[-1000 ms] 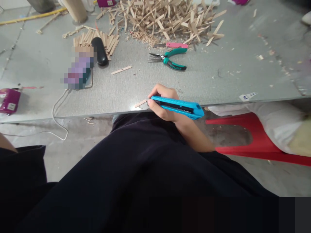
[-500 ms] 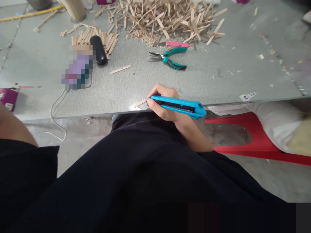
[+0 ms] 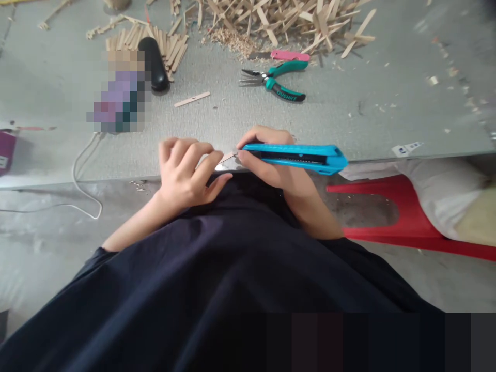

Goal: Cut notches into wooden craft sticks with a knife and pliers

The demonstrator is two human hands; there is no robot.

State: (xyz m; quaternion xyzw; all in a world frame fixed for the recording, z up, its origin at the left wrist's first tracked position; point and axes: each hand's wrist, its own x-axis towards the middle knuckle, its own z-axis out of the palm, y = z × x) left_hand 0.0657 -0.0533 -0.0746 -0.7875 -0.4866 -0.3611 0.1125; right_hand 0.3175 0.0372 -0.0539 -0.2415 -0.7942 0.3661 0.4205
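In the head view my right hand (image 3: 269, 155) is wrapped around a blue utility knife (image 3: 302, 156), its handle pointing right. The knife's front end meets a small wooden craft stick (image 3: 227, 157) at the table's near edge. My left hand (image 3: 189, 168) is just left of that stick, fingers bent and thumb apart from the index finger. Its index fingertip is close to the stick's left end; whether they touch I cannot tell. A second craft stick (image 3: 192, 99) with a small dark notch lies flat farther back on the table.
Green-handled pliers (image 3: 277, 82) lie splayed beyond my right hand, below a pink-handled blade (image 3: 289, 55). Behind sits a big heap of craft sticks (image 3: 279, 20) with shavings (image 3: 236, 41). A black case (image 3: 154, 64) rests on more sticks. A red stool (image 3: 418, 212) stands at right.
My left hand has come in from the left, beside the small stick. My right hand still holds the utility knife at the stick. The view has shifted slightly.
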